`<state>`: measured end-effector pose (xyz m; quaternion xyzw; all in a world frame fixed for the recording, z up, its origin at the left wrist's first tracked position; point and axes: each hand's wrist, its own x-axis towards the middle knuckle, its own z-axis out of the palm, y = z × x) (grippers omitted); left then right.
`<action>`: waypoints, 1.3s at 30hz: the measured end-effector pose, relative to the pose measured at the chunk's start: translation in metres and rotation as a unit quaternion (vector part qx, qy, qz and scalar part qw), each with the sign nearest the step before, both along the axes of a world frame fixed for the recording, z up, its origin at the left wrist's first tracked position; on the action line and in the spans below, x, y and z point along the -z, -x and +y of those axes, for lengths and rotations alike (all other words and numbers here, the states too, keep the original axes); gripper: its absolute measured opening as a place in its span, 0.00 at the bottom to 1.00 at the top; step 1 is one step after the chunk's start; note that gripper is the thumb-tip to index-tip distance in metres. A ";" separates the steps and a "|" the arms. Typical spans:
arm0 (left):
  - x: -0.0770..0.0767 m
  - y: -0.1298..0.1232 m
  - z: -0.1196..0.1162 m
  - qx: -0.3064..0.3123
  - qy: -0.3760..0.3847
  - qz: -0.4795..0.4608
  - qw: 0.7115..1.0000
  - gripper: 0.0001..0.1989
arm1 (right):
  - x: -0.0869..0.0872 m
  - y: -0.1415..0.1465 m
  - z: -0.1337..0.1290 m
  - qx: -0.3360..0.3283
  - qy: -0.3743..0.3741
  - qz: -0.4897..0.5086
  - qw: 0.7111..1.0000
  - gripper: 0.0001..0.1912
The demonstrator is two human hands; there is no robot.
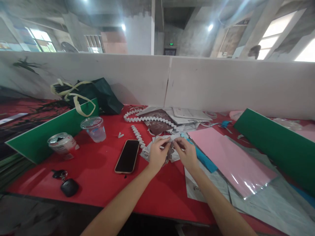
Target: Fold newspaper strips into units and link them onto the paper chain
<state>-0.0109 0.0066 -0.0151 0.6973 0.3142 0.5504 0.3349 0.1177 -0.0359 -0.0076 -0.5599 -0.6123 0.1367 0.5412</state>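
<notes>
My left hand (157, 153) and my right hand (186, 153) meet over the middle of the red table, fingertips nearly touching. Both are closed in a pinch on a small paper strip (171, 144), mostly hidden by the fingers. Beneath and around them lie loose paper scraps (175, 156). A white zigzag folded-paper chain (152, 119) curves across the table behind my hands. A shorter zigzag piece (137, 133) runs down toward the scraps at left. Beside my right hand lies a blue strip (205, 160), partly under a pink sheet in a clear sleeve (231, 157).
Left of my hands lie a phone (127, 156), a plastic cup (94, 129), a drink can (63, 144) and keys with a black case (69, 187). Green boards (56, 131) stand at both sides. A dark bag (103, 96) leans near the white partition (209, 82).
</notes>
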 end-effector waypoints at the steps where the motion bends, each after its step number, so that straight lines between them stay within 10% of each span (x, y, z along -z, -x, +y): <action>1: -0.001 0.001 0.000 -0.002 -0.001 0.004 1.000 0.11 | 0.000 -0.001 0.000 -0.008 0.005 -0.001 1.000 0.10; 39: -0.008 0.012 0.020 0.179 0.218 -0.092 0.955 0.20 | -0.004 -0.017 0.008 -0.061 -0.038 0.083 0.994 0.13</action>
